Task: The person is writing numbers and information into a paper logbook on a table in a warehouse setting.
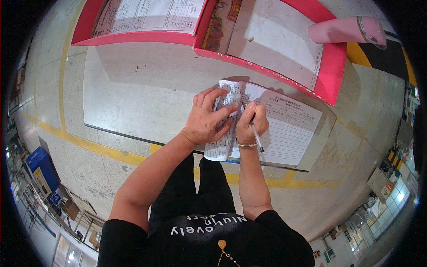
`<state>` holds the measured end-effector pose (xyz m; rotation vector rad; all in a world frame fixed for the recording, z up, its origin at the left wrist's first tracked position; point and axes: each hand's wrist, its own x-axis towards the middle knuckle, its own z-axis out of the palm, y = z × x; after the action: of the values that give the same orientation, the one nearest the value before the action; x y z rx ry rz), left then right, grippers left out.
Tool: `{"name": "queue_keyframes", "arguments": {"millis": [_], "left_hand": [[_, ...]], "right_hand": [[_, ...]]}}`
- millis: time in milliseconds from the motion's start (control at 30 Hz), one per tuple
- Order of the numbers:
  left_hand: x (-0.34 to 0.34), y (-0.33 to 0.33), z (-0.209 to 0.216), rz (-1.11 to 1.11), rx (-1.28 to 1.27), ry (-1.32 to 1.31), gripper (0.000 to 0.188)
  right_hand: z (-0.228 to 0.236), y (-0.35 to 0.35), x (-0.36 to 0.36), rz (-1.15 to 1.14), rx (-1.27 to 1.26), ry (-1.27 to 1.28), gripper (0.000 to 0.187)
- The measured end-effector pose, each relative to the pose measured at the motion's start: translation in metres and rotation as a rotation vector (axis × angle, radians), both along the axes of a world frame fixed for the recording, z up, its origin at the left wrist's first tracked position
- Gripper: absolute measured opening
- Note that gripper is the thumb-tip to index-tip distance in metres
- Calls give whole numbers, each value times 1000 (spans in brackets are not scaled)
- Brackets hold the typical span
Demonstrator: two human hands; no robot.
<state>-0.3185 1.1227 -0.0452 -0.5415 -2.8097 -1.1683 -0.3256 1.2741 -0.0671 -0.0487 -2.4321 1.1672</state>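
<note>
Right fingers (261,116) pinch a pen (256,133) over a printed, part-handwritten form (284,139); left fingers (215,95) spread on curled pages (219,150)

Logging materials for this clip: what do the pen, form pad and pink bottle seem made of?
Pen: probably smooth plastic; pale barrel, dark end. Form pad: matt paper; thin ruled sheets, curled at left. Pink bottle: coated metal or plastic, unclear; smooth, soft sheen, shiny band.

At frame centre, a left hand (205,118) rests on folded-back pages (216,151); the right hand (251,128) grips a pen (256,136) at a printed form (289,135). Red trays (271,75) span the top, a pink bottle (336,30) upper right.
</note>
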Motion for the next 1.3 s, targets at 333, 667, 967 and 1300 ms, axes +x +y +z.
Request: {"name": "queue_keyframes", "arguments": {"millis": [333,667,967,1300], "left_hand": [[0,1,1,-3,-9,4,45],[0,1,0,7,-5,8,43],[1,0,-1,3,-10,7,43],[0,0,-1,3,-4,4,47]], "right_hand": [[3,0,4,-41,29,-23,29],[3,0,3,-47,28,-6,29],[1,0,2,-36,10,-15,28],[6,-2,-2,-48,41,18,29]]}}
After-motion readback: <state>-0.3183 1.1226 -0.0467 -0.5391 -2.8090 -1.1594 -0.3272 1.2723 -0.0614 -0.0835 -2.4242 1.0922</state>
